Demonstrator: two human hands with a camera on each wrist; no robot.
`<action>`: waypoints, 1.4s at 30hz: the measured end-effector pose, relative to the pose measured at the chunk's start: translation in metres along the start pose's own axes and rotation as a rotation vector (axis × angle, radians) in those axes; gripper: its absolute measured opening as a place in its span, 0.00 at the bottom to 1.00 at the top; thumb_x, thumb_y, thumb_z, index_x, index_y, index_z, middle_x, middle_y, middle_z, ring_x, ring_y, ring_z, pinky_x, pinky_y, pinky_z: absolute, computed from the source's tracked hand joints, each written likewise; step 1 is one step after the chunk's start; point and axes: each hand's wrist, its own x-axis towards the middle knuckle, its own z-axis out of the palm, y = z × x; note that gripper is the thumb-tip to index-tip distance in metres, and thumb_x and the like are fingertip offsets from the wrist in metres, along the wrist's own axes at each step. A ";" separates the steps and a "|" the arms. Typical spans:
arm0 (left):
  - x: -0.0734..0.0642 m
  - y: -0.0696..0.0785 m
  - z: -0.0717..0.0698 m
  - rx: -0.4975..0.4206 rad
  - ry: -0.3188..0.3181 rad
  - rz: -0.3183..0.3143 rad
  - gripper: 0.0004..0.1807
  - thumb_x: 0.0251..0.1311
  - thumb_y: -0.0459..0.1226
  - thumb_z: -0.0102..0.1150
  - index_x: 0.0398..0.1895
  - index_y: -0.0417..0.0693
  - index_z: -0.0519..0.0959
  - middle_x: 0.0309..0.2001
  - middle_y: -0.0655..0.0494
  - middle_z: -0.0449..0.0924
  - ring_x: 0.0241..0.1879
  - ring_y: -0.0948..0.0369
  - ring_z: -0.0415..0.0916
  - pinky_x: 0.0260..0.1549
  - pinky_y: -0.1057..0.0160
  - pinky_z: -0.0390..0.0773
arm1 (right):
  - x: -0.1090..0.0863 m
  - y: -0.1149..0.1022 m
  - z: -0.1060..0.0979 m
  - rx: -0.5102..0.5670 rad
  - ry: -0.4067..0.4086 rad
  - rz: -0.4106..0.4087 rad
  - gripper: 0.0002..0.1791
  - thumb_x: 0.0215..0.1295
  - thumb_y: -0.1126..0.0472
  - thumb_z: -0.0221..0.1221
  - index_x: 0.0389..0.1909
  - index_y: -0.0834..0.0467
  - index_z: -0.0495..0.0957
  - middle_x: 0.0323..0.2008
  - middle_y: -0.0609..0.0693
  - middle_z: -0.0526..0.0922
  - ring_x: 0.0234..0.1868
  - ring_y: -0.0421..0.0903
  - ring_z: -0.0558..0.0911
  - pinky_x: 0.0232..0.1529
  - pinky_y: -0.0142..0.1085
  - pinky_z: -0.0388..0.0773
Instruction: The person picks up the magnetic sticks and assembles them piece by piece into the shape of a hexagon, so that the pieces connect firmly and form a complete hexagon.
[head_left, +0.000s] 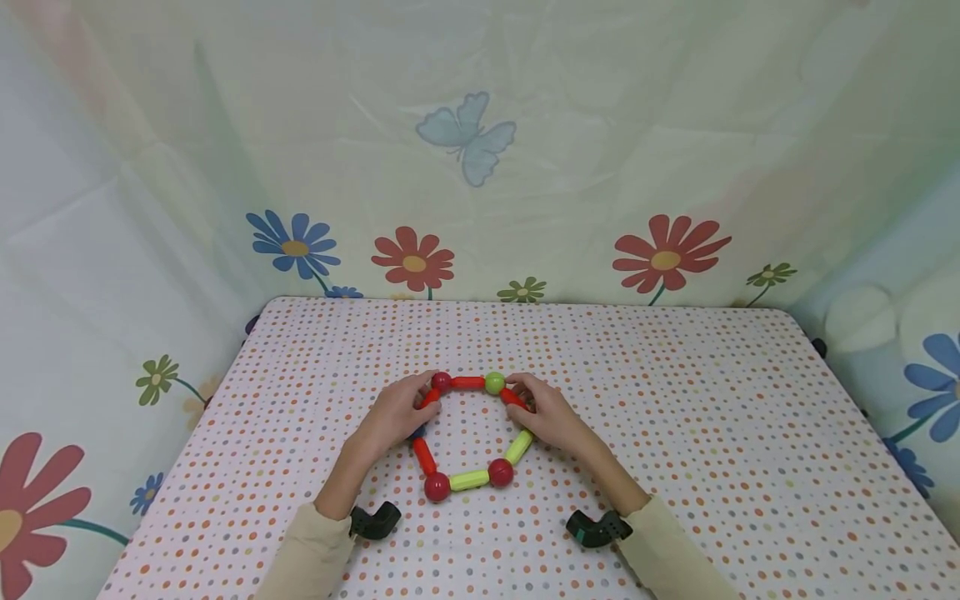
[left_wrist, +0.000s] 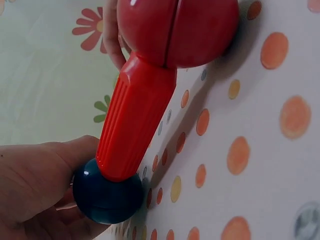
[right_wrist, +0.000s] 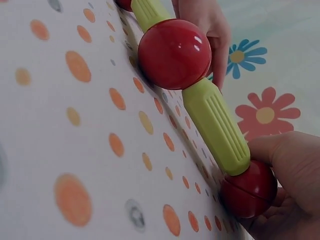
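A six-sided ring of toy building rods and balls lies on the spotted table (head_left: 675, 400) in the head view. Its top rod (head_left: 468, 382) is red, between a dark red ball (head_left: 441, 382) and a green ball (head_left: 495, 383). My left hand (head_left: 395, 410) grips the ring's upper left side, thumb inside the ring. Partly under that hand shows a blue ball (left_wrist: 107, 192). Opposite, my right hand (head_left: 551, 414) holds the upper right red rod, around a red ball (right_wrist: 249, 190). Yellow-green rods (head_left: 469, 480) and red balls (head_left: 437, 487) form the near side.
Behind the table hangs a pale cloth (head_left: 570, 167) printed with flowers and a butterfly, and it continues along both sides. Black wrist devices (head_left: 375, 521) sit at both cuffs, over beige sleeves (head_left: 300, 554).
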 end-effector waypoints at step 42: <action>-0.007 -0.025 -0.041 0.043 -0.486 0.223 0.17 0.52 0.42 0.71 0.46 0.55 0.82 0.55 0.52 0.72 0.51 0.57 0.70 0.49 0.58 0.75 | -0.021 -0.052 -0.016 -0.230 -0.591 -0.184 0.07 0.58 0.52 0.67 0.37 0.47 0.85 0.33 0.36 0.82 0.29 0.31 0.72 0.34 0.26 0.72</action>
